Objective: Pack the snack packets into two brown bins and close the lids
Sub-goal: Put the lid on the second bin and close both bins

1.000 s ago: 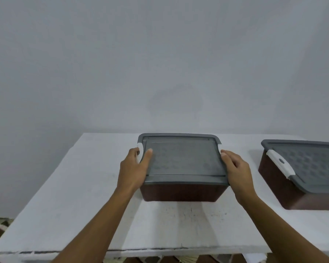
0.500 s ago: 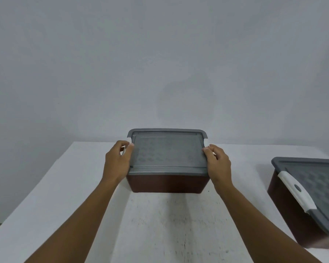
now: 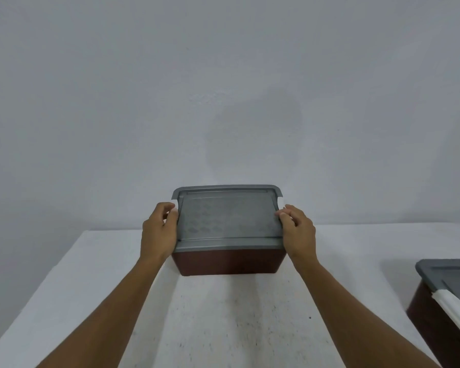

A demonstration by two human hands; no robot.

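A brown bin (image 3: 229, 262) with a closed grey lid (image 3: 227, 221) is in the middle of the view, over the far part of the white table (image 3: 91, 274). My left hand (image 3: 158, 232) grips its left side, fingers curled round the lid's edge. On the opposite side my right hand (image 3: 298, 232) grips the right edge, fingertips on the lid's rim. Whether the bin rests on the table or is held just above it I cannot tell. A second brown bin (image 3: 430, 320) with a grey lid (image 3: 454, 274) and a white latch (image 3: 454, 306) stands at the right edge. No snack packets show.
A plain grey-white wall (image 3: 223, 88) rises straight behind the table. The table's left edge runs diagonally down to the lower left corner. A bare speckled tabletop lies between my forearms and between the two bins.
Both hands have carried the middle bin away from me toward the wall. The view has shifted, so the second bin now sits lower and further right.
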